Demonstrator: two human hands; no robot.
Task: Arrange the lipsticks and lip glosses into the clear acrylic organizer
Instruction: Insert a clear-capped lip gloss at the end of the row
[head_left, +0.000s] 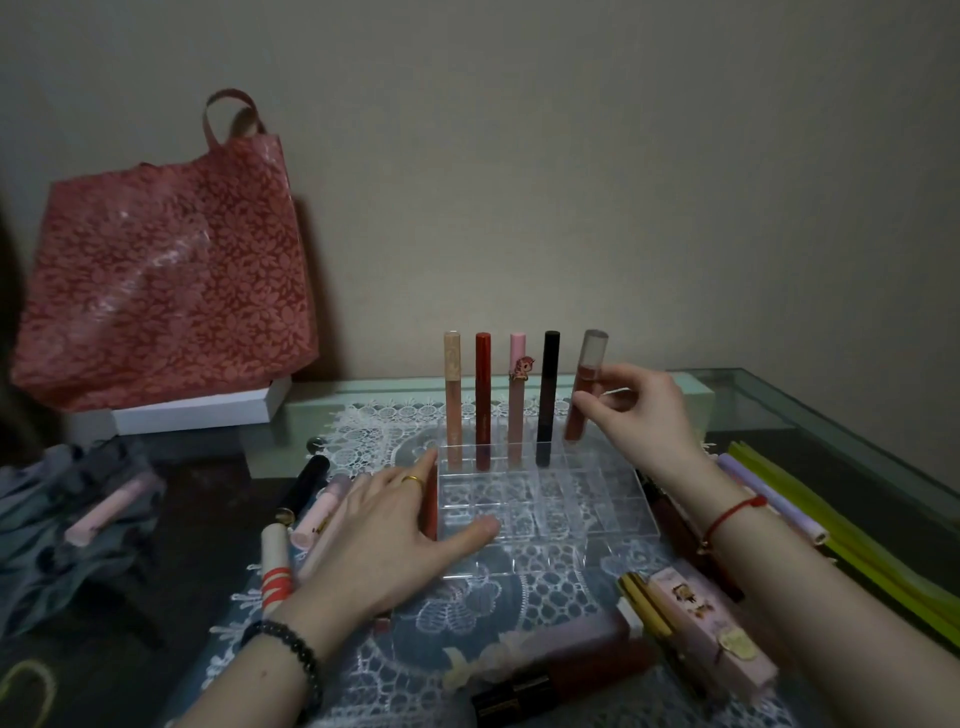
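A clear acrylic organizer (613, 512) with a grid of compartments sits on a lace mat in the middle. Several tubes stand upright in its back row: a beige one (452, 395), a red one (483, 395), a pink one with a unicorn charm (516, 405) and a black one (548, 395). My right hand (641, 410) holds a reddish-brown lip gloss with a grey cap (586, 387), tilted, over the back right compartment. My left hand (395, 540) lies flat against the organizer's left front edge, fingers spread, with a red tube (430, 512) under the fingers.
Loose tubes (311, 499) lie left of the organizer, more tubes and a pink box (711, 623) at the front right. A red floral bag (166, 270) stands on a white box at the back left. Yellow and lilac rolls (810, 499) lie along the glass table's right edge.
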